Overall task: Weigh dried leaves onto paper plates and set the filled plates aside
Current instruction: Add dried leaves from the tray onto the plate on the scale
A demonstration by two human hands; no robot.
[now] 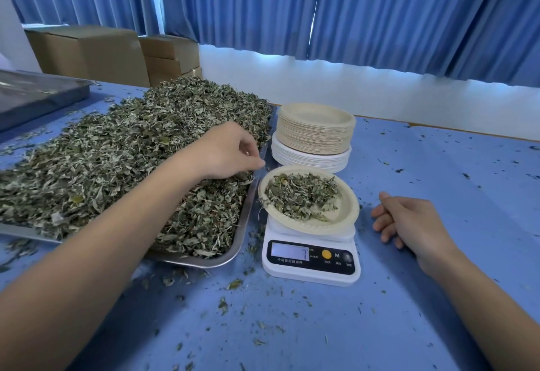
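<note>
The dried leaves [131, 151] lie in a big heap on a metal tray [239, 236] on the left. The left hand [230, 151] rests on the heap at the right edge of the tray. Its fingers are bent and pinched together in the leaves, so it looks like it is picking up a little bit more.

Just right of the tray sits a white scale [311, 265]. A paper plate [347, 213] sits on top of it, a bit tilted. The plate has a small bunch of leaves on its left half, and its right half is bare. The screen [289, 252] on the scale shows a 7.

The right hand [409, 221] rests on the blue table [409, 327], near the right side of the scale. Its fingers are loosely curled and hold nothing.

Just behind the scale is a tall stack of plates [315, 131] with no leaves in them.

I think this plate is only partly filled and needs more leaves. I cannot see any filled plates set aside. The heap is big and many plates wait, so most of the job looks left to do. Next, I think, come more leaves until the number is right, then the plate gets moved away.
</note>
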